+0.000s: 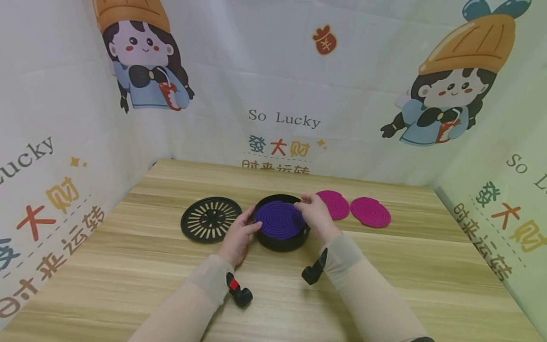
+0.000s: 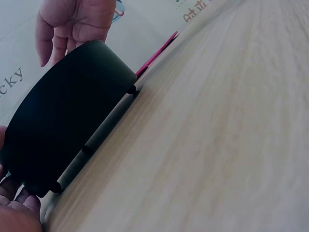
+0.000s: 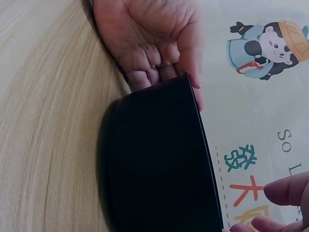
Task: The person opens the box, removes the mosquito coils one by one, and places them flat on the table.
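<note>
A black round mosquito coil holder [image 1: 279, 244] stands on the wooden table, a purple mosquito coil [image 1: 278, 219] lying inside its rim. My left hand [image 1: 238, 237] grips the holder's left side, thumb over the rim; in the right wrist view, the left hand [image 3: 149, 41] has fingers low on its wall. At the right rim, my right hand [image 1: 314, 211] reaches over the coil's edge with fingertips apart. The right wrist view shows two right fingers [image 3: 287, 189] above the rim, nothing visible between them. Small feet show under the holder [image 2: 72, 116] in the left wrist view.
A black slotted lid [image 1: 211, 219] lies left of the holder. Two magenta coils, one partly behind my right hand [image 1: 335, 205] and one farther right [image 1: 370, 212], lie on the table [image 1: 273, 304]. Printed cloth [image 1: 213, 85] walls the back and sides.
</note>
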Tool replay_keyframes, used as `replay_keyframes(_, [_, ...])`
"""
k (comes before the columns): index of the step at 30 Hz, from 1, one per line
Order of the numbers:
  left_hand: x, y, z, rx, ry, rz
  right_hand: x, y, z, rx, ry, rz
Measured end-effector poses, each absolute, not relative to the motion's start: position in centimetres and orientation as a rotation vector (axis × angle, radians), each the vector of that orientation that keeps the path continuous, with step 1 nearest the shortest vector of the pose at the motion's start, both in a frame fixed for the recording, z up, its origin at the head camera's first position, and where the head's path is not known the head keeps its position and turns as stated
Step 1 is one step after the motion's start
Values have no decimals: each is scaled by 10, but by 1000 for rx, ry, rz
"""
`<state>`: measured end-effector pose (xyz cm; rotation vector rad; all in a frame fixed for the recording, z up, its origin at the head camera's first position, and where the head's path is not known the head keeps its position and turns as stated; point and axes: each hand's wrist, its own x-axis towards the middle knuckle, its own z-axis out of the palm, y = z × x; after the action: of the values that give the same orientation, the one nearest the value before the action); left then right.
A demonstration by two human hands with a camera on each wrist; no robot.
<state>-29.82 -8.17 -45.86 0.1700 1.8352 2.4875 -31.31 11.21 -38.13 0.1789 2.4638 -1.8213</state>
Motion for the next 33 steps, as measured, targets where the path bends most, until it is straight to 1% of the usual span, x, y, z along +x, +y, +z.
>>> replay_keyframes(17, [-298,-82,-458,153,1837,2474,-312,111,-380,185,2428,-1877])
replay_keyframes(27, [-298,-83,-458,154,1836,2454,-315,109,-384,173,2211,-2211])
replay_keyframes(33, [-298,-83,-457,146,1825,2470,-316,108,-388,173,2184,-2259])
